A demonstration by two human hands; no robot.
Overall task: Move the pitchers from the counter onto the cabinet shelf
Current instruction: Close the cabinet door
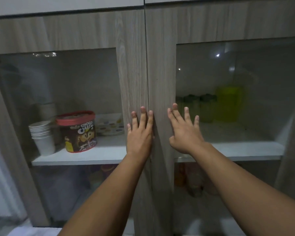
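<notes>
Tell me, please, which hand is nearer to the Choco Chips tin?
Left. The left hand presses the left door's frame just right of the Choco Chips tin; the right hand lies farther right, on the other door.

Left hand [140, 132] and right hand [184, 130] flat against closed cabinet doors [160, 65] (fingers spread).

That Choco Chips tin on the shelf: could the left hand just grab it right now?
Probably not. The Choco Chips tin sits behind the shut glass-paned left door, and the left hand lies flat on that door's wooden frame. The door would have to open first.
</notes>
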